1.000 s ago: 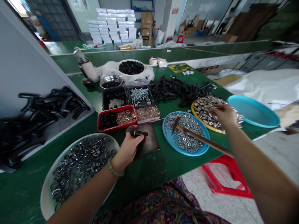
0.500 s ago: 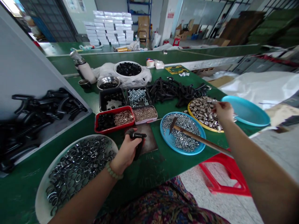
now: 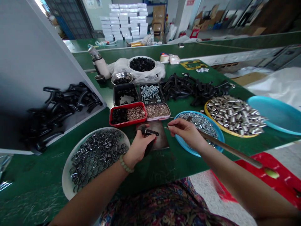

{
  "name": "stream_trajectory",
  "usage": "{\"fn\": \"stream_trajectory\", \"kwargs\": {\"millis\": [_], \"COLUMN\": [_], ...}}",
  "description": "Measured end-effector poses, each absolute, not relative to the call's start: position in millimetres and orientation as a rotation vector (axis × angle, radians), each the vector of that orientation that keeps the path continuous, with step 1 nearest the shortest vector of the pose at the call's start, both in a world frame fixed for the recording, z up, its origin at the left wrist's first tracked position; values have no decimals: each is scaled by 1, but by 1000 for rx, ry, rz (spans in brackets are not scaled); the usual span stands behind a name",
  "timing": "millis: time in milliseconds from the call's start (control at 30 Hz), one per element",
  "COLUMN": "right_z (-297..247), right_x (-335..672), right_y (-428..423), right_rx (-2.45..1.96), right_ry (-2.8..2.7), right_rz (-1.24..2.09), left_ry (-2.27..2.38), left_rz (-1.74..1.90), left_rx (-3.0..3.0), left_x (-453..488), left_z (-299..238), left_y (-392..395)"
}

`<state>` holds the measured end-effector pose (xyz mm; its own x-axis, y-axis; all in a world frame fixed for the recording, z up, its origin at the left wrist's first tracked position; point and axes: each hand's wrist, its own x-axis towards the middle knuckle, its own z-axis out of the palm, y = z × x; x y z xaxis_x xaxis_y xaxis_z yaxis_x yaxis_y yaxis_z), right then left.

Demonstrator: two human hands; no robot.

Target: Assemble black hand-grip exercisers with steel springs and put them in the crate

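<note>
At lower left, a white bowl (image 3: 64, 175) of dark metal rings (image 3: 96, 157) is recorded. Just right of it, the left hand (image 3: 138, 147) is clamped, fingers curled, on a small black part (image 3: 148, 132). The part's long axis lies roughly level, pointing right, above a dark steel plate (image 3: 162, 138). A red tray (image 3: 127, 123) stands beyond. The right hand (image 3: 188, 133) is held over a blue plate (image 3: 182, 147) of steel nuts (image 3: 199, 124), fingertips pinched together on a thin pin (image 3: 168, 127) pointing left toward the black part. A hammer's wooden handle (image 3: 231, 150) runs from under that hand to lower right, above a red stool (image 3: 277, 163). Compared with the earlier frame, the hammer has been lifted off the plate. The right hand has been moved from the yellow plate (image 3: 211, 122) of steel sleeves (image 3: 235, 116). A teal plate (image 3: 275, 114) lies at far right.
</note>
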<state>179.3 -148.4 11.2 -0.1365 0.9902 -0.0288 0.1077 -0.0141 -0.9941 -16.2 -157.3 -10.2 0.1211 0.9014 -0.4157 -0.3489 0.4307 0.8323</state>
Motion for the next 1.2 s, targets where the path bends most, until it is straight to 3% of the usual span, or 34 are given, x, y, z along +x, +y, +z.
{"fn": "stream_trajectory", "kwargs": {"millis": [267, 600, 1033, 1200], "right_z": [5, 4, 3, 24], "right_x": [151, 136, 143, 146], "right_y": [-142, -139, -140, -133], "right_rx": [-1194, -1216, -1219, -1168], "right_ry": [-1372, -1516, -1557, -2137], "right_rz": [1352, 1409, 1383, 923], "left_ry": [910, 1156, 1167, 1131], "left_rz": [962, 1120, 1221, 956], "left_rx": [428, 1012, 1138, 1300], "left_x": [-32, -34, -33, -31], "left_z": [-9, -17, -5, -7], "left_y": [-156, -159, -157, -143]}}
